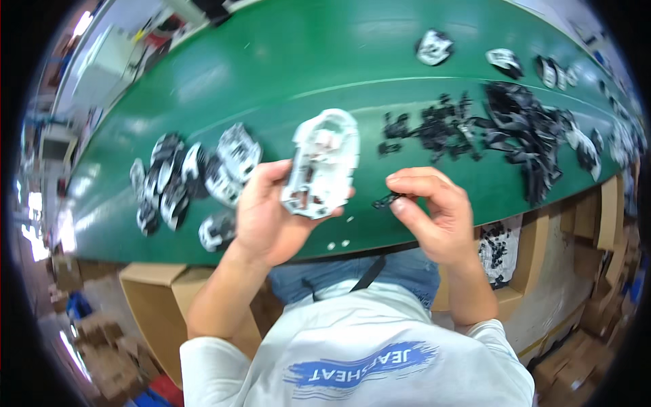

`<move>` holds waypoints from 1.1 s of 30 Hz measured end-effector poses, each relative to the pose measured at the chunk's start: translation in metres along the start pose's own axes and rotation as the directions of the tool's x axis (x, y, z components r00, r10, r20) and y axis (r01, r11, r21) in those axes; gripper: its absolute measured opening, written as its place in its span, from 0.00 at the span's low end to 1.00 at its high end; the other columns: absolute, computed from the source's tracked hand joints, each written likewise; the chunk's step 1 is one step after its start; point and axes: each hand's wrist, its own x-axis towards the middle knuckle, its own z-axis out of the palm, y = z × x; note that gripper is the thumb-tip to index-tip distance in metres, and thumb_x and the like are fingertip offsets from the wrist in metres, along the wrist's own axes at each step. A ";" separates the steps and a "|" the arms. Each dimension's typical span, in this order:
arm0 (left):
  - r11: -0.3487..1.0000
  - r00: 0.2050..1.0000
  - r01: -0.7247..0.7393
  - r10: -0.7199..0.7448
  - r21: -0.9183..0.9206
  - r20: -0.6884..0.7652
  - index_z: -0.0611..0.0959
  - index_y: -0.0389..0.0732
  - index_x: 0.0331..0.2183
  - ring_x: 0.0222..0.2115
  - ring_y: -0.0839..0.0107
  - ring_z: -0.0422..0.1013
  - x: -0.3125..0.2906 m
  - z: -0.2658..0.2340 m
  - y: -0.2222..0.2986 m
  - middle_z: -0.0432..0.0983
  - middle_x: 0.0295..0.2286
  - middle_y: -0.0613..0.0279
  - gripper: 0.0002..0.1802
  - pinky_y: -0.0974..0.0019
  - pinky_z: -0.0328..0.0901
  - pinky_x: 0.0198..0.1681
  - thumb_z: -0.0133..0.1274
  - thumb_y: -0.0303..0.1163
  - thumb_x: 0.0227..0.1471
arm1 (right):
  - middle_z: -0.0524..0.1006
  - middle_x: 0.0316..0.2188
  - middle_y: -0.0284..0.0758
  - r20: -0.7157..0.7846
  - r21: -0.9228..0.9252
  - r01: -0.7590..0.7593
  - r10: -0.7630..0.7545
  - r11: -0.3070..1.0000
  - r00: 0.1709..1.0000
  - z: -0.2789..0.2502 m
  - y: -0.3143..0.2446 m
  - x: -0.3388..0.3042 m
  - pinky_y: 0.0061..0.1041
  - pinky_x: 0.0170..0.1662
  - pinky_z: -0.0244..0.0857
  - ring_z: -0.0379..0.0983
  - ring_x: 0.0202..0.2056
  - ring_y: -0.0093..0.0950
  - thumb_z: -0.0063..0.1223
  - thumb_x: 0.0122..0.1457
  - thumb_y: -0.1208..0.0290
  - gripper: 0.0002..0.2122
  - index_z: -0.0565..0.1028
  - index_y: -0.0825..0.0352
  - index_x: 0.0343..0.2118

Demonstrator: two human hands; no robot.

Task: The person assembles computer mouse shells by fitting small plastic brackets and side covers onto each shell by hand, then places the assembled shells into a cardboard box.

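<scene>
My left hand (268, 220) is wrapped round a pale grey, oval plastic shell (324, 163), held up above the green table with its hollow inner side showing. Reddish and dark parts sit inside the shell. Between thumb and fingertips, my right hand (434, 210) pinches a small black plastic piece (385, 201), just right of the shell and apart from it. Past my right hand lies a loose pile of similar small black pieces (444, 127). A few tiny white bits (345, 243) rest near the table's front edge.
Black-and-white shells (163, 180) are grouped on the left of the green table (305, 61). A heap of larger black plastic parts (525, 132) lies at the right, with more shells (434, 47) behind. Cardboard boxes (152, 305) stand below the front edge on both sides.
</scene>
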 end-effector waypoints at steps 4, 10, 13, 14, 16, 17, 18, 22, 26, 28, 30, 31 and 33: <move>0.991 0.998 -0.068 0.066 -0.113 -0.022 0.76 0.36 0.62 0.49 0.53 0.80 -0.024 -0.003 -0.024 0.82 0.52 0.49 0.32 0.46 0.74 0.49 0.32 0.45 0.69 | 0.84 0.41 0.40 0.222 -0.091 0.017 0.004 0.996 0.975 0.020 -0.045 0.026 0.25 0.39 0.76 0.81 0.36 0.29 0.64 0.58 0.84 0.12 0.84 0.68 0.44; 0.991 0.992 -0.122 0.121 -0.051 -0.025 0.68 0.40 0.67 0.52 0.63 0.76 -0.038 -0.005 -0.043 0.76 0.56 0.56 0.33 0.51 0.73 0.53 0.35 0.44 0.67 | 0.85 0.39 0.39 0.222 -0.227 0.205 -0.155 0.952 0.963 0.044 -0.043 0.034 0.30 0.39 0.78 0.83 0.36 0.35 0.66 0.55 0.82 0.11 0.82 0.68 0.41; 0.993 0.992 -0.106 0.102 -0.056 -0.076 0.67 0.40 0.67 0.52 0.63 0.76 -0.039 -0.002 -0.046 0.76 0.57 0.56 0.33 0.50 0.73 0.54 0.35 0.44 0.67 | 0.84 0.38 0.39 0.211 -0.254 0.211 -0.159 0.944 0.965 0.050 -0.043 0.028 0.31 0.38 0.78 0.83 0.35 0.37 0.66 0.54 0.82 0.10 0.81 0.67 0.39; 0.993 0.992 -0.102 0.097 -0.061 -0.080 0.67 0.40 0.67 0.52 0.63 0.76 -0.039 -0.001 -0.048 0.76 0.57 0.56 0.33 0.50 0.73 0.54 0.35 0.44 0.67 | 0.84 0.38 0.39 0.206 -0.314 0.214 -0.154 0.925 0.967 0.050 -0.046 0.026 0.31 0.38 0.78 0.83 0.35 0.37 0.66 0.54 0.82 0.09 0.81 0.67 0.38; 0.992 0.990 -0.097 0.087 -0.086 -0.113 0.67 0.39 0.68 0.53 0.61 0.75 -0.038 0.001 -0.051 0.75 0.57 0.55 0.33 0.49 0.73 0.55 0.35 0.43 0.67 | 0.84 0.38 0.38 0.196 -0.372 0.210 -0.144 0.904 0.970 0.049 -0.046 0.024 0.32 0.38 0.77 0.82 0.35 0.37 0.66 0.54 0.83 0.08 0.81 0.67 0.36; 0.992 0.990 -0.091 0.081 -0.086 -0.116 0.67 0.39 0.68 0.53 0.61 0.75 -0.039 0.001 -0.053 0.75 0.57 0.55 0.33 0.49 0.73 0.55 0.35 0.43 0.67 | 0.84 0.37 0.37 0.197 -0.407 0.293 -0.231 0.865 0.953 0.048 -0.042 0.025 0.32 0.38 0.77 0.82 0.35 0.37 0.66 0.53 0.83 0.09 0.81 0.66 0.37; 0.988 0.991 -0.106 0.096 -0.114 -0.088 0.66 0.39 0.68 0.53 0.60 0.75 -0.039 -0.001 -0.055 0.75 0.57 0.55 0.34 0.48 0.73 0.55 0.34 0.43 0.66 | 0.84 0.37 0.37 0.201 -0.441 0.374 -0.316 0.816 0.927 0.048 -0.039 0.025 0.33 0.38 0.77 0.82 0.35 0.37 0.66 0.52 0.83 0.10 0.81 0.66 0.37; 0.979 0.988 -0.145 0.150 -0.143 0.025 0.61 0.38 0.70 0.57 0.56 0.73 -0.036 -0.006 -0.060 0.71 0.60 0.52 0.37 0.48 0.70 0.59 0.38 0.39 0.63 | 0.84 0.37 0.36 0.135 -0.454 0.298 -0.266 0.840 0.954 0.047 -0.035 0.019 0.33 0.39 0.77 0.82 0.36 0.37 0.67 0.51 0.82 0.10 0.81 0.66 0.37; 0.971 0.981 -0.193 0.194 0.141 0.010 0.57 0.41 0.72 0.64 0.56 0.68 -0.031 -0.008 -0.066 0.66 0.64 0.52 0.51 0.49 0.65 0.67 0.55 0.28 0.48 | 0.84 0.36 0.36 0.118 -0.398 0.260 -0.232 0.880 0.966 0.044 -0.028 0.018 0.30 0.38 0.77 0.82 0.36 0.35 0.65 0.51 0.84 0.12 0.82 0.66 0.39; 0.932 0.968 -0.250 0.238 0.263 0.079 0.55 0.42 0.73 0.64 0.59 0.66 -0.030 -0.011 -0.064 0.65 0.64 0.53 0.52 0.52 0.63 0.67 0.52 0.22 0.47 | 0.84 0.36 0.35 0.125 -0.353 0.215 -0.182 0.911 0.975 0.042 -0.031 0.018 0.29 0.38 0.77 0.83 0.36 0.33 0.65 0.52 0.85 0.12 0.82 0.66 0.40; 0.811 0.930 -0.365 0.343 0.457 0.133 0.56 0.43 0.71 0.66 0.63 0.63 -0.035 -0.015 -0.064 0.66 0.61 0.56 0.53 0.56 0.62 0.67 0.49 0.10 0.44 | 0.84 0.39 0.35 0.126 -0.292 0.096 -0.061 0.951 0.990 0.037 -0.033 0.016 0.26 0.41 0.76 0.83 0.39 0.28 0.63 0.56 0.85 0.13 0.81 0.68 0.45; 0.809 0.929 -0.367 0.348 0.459 0.130 0.56 0.43 0.71 0.66 0.63 0.63 -0.035 -0.016 -0.065 0.66 0.61 0.56 0.53 0.56 0.62 0.67 0.49 0.10 0.44 | 0.84 0.39 0.35 0.131 -0.288 0.099 -0.063 0.952 0.989 0.035 -0.031 0.014 0.26 0.41 0.76 0.83 0.39 0.28 0.63 0.56 0.85 0.13 0.81 0.68 0.45; 0.595 0.795 -0.589 0.546 0.546 0.263 0.59 0.42 0.68 0.67 0.61 0.62 -0.027 -0.016 -0.069 0.63 0.61 0.55 0.49 0.55 0.64 0.66 0.49 0.10 0.44 | 0.84 0.44 0.37 -0.054 0.132 -0.134 0.142 0.982 0.988 0.035 -0.021 0.007 0.25 0.48 0.75 0.81 0.44 0.24 0.62 0.60 0.83 0.15 0.79 0.70 0.51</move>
